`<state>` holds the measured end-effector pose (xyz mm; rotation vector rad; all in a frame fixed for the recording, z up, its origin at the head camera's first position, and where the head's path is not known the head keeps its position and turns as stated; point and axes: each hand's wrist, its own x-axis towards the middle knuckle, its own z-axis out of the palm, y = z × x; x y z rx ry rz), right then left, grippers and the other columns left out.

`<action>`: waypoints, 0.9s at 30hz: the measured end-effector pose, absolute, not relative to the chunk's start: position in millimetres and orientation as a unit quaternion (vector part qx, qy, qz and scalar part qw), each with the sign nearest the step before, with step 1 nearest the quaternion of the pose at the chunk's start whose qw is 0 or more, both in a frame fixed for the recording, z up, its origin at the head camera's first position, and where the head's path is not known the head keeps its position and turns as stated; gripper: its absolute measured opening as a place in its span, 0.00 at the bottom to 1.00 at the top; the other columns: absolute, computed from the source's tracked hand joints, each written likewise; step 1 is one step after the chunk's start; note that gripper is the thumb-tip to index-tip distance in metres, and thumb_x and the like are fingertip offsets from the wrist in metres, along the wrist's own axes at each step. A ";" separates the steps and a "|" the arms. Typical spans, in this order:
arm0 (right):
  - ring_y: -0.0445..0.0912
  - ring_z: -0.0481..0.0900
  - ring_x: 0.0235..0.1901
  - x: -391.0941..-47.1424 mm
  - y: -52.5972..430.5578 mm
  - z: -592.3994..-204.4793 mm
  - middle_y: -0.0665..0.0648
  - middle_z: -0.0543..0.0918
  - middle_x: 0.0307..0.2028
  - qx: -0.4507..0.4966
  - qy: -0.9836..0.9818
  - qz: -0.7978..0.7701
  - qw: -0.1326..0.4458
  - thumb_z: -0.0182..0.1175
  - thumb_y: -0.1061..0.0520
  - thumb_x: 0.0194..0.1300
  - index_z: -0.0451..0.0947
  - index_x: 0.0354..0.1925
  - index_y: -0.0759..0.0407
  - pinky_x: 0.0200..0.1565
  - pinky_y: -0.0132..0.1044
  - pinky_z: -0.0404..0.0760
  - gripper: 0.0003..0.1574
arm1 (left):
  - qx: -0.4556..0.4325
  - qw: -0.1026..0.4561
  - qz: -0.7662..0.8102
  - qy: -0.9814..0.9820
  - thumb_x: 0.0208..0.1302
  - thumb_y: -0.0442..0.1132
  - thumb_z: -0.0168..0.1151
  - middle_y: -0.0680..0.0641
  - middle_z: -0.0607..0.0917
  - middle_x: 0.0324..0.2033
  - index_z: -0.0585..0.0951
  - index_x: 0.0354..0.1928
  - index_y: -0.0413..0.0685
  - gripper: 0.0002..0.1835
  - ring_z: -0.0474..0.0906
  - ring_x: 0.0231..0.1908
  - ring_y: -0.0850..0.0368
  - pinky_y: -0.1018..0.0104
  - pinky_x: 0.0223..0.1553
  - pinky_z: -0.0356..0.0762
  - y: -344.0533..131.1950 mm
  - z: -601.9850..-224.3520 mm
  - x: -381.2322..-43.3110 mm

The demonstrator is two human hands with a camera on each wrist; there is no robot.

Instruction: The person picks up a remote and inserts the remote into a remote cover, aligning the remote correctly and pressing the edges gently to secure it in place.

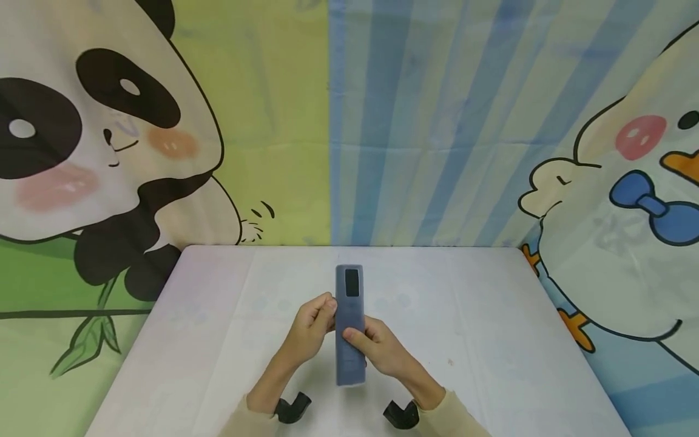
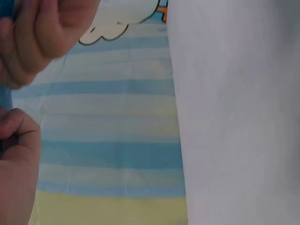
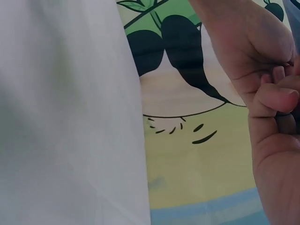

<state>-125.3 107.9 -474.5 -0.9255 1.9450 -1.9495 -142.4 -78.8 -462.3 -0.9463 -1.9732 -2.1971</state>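
A long, slim blue-grey box with a dark rectangular panel near its top stands upright in front of me, above the table. My right hand grips its lower right side, thumb across the front and fingers behind. On the other side, my left hand has curled fingers and pinches the box's left edge about midway up. In the left wrist view only a strip of the blue box shows beside the left hand. The right wrist view shows the right hand's curled fingers; the box is mostly cut off there.
A white-covered table lies beneath both hands. Behind it hangs a printed cloth with a panda and a duck. Black wrist mounts sit at both cuffs.
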 end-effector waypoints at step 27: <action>0.38 0.75 0.27 -118.5 102.0 -461.4 0.47 0.75 0.29 -0.352 0.644 -0.654 0.185 0.48 0.50 0.80 0.73 0.40 0.70 0.30 0.33 0.77 0.22 | -0.286 0.093 -0.767 -0.567 0.80 0.33 0.44 0.50 0.60 0.16 0.64 0.24 0.39 0.19 0.61 0.18 0.63 0.71 0.27 0.79 -87.4 -447.1 -155.4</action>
